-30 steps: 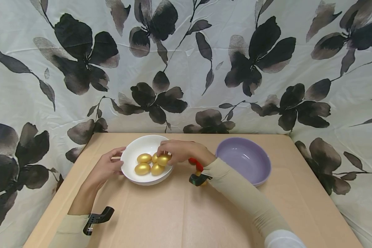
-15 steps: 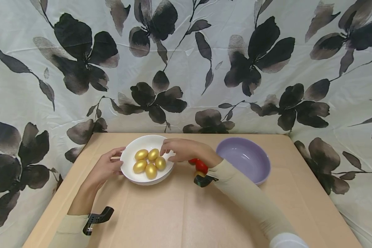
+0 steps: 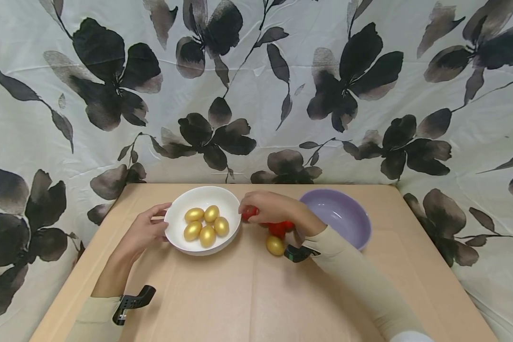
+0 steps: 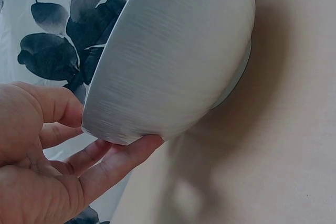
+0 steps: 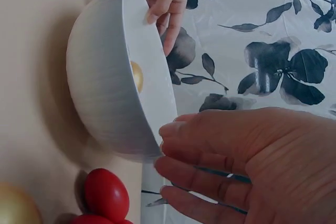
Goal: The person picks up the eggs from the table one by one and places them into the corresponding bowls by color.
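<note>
1. Left hand [image 3: 147, 227] pinches white bowl [image 3: 215, 195] at its rim; five gold eggs [image 3: 207, 236] inside.
2. Right hand [image 3: 270, 206] holds nothing, fingers relaxed, just beside bowl, near red eggs [image 3: 276, 230] on table [image 3: 222, 294].
3. Purple bowl [image 3: 339, 216] farther right.

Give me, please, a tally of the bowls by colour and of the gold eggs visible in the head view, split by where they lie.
White bowl: 1
Purple bowl: 1
Gold eggs inside the white bowl: 5
Gold egg on the table: 1
Total: 8
</note>
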`<state>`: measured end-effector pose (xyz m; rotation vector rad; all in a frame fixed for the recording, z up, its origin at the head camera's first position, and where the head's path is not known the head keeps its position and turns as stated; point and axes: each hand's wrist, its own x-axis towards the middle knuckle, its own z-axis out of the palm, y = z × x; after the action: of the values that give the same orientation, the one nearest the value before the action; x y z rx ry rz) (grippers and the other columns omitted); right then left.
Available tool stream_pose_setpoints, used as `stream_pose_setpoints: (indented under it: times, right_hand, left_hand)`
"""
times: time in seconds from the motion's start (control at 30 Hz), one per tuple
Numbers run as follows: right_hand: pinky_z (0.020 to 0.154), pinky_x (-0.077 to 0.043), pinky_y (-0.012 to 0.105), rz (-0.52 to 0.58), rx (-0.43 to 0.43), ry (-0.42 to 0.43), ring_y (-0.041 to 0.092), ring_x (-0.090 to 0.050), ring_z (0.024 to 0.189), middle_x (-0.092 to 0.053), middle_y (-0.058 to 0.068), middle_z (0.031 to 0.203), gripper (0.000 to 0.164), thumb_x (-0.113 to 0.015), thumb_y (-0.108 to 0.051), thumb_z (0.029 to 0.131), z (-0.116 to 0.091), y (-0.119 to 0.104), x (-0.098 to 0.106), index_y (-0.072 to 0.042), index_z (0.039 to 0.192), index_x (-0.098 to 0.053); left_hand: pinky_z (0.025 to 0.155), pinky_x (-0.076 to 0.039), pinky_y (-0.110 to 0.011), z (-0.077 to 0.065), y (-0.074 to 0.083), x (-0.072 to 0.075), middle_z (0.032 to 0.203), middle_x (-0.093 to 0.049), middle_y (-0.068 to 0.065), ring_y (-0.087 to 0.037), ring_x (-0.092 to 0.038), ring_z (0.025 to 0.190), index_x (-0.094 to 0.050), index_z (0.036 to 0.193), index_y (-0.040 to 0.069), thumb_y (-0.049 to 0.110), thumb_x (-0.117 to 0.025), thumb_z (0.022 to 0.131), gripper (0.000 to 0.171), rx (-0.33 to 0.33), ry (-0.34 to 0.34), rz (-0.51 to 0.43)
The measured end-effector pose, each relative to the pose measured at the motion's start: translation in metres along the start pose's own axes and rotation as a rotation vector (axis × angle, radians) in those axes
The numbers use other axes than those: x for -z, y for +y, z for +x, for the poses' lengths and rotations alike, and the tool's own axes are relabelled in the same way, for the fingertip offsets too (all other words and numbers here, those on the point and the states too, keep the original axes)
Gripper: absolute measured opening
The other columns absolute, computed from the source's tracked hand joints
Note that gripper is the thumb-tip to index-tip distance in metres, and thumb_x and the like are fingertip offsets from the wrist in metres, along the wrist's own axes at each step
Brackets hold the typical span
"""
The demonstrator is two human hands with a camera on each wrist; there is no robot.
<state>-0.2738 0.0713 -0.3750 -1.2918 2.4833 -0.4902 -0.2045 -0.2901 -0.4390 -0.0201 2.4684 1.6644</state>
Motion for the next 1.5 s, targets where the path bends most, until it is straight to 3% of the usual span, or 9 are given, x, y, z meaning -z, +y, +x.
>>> stream_pose_setpoints:
  times: [0.23, 0.4, 0.63, 0.87, 1.1, 1.5]
  right_hand:
    - [0.1, -0.052, 0.037, 0.046, -0.046, 0.005, 0.024, -0.064, 0.109, -0.07, 0.007, 0.117, 0.031, -0.069, -0.004, 0.09, -0.013, 0.005, -0.006, -0.007, 0.12, -0.071]
    - [0.097, -0.055, 0.035, 0.091, -0.112, -0.018, 0.022, -0.066, 0.107, -0.07, 0.0, 0.113, 0.03, -0.072, -0.004, 0.089, -0.021, 0.01, -0.014, -0.011, 0.119, -0.071]
    - [0.094, -0.057, 0.039, 0.121, -0.096, -0.017, 0.023, -0.068, 0.104, -0.072, 0.002, 0.108, 0.029, -0.072, -0.002, 0.089, -0.031, 0.015, -0.022, -0.011, 0.117, -0.071]
    - [0.092, -0.058, 0.037, 0.165, -0.14, -0.042, 0.021, -0.066, 0.106, -0.069, 0.007, 0.117, 0.032, -0.075, -0.005, 0.089, -0.04, 0.016, -0.03, -0.014, 0.12, -0.07]
    - [0.096, -0.057, 0.044, 0.206, -0.137, -0.054, 0.028, -0.068, 0.106, -0.07, 0.012, 0.117, 0.033, -0.075, -0.003, 0.088, -0.048, 0.018, -0.035, -0.006, 0.12, -0.068]
    - [0.095, -0.057, 0.038, 0.173, -0.128, -0.064, 0.02, -0.067, 0.104, -0.071, 0.005, 0.113, 0.033, -0.076, -0.007, 0.089, -0.051, 0.026, -0.043, -0.007, 0.122, -0.069]
  left_hand:
    - [0.08, -0.062, -0.049, 0.0, -0.001, 0.001, 0.143, -0.039, -0.031, -0.049, -0.054, 0.124, -0.032, 0.157, 0.001, -0.003, -0.052, 0.098, 0.062, -0.003, -0.001, -0.006]
    - [0.08, -0.062, -0.048, -0.001, 0.0, 0.002, 0.143, -0.039, -0.031, -0.05, -0.054, 0.125, -0.032, 0.157, 0.001, -0.003, -0.052, 0.098, 0.062, -0.002, -0.003, -0.013]
    - [0.079, -0.063, -0.046, -0.001, 0.0, 0.003, 0.144, -0.038, -0.031, -0.05, -0.053, 0.125, -0.032, 0.157, 0.001, -0.003, -0.052, 0.098, 0.062, -0.002, -0.007, -0.014]
    - [0.08, -0.062, -0.047, -0.001, 0.0, 0.003, 0.144, -0.038, -0.03, -0.049, -0.054, 0.125, -0.032, 0.157, 0.003, -0.003, -0.052, 0.098, 0.063, 0.0, -0.006, -0.012]
    - [0.08, -0.062, -0.047, 0.001, -0.002, 0.003, 0.145, -0.037, -0.03, -0.05, -0.053, 0.126, -0.031, 0.158, 0.003, -0.003, -0.052, 0.098, 0.063, 0.011, -0.011, -0.02]
    - [0.079, -0.063, -0.046, 0.003, -0.001, 0.004, 0.146, -0.037, -0.03, -0.048, -0.055, 0.123, -0.031, 0.158, 0.003, -0.001, -0.052, 0.099, 0.063, 0.012, -0.017, -0.016]
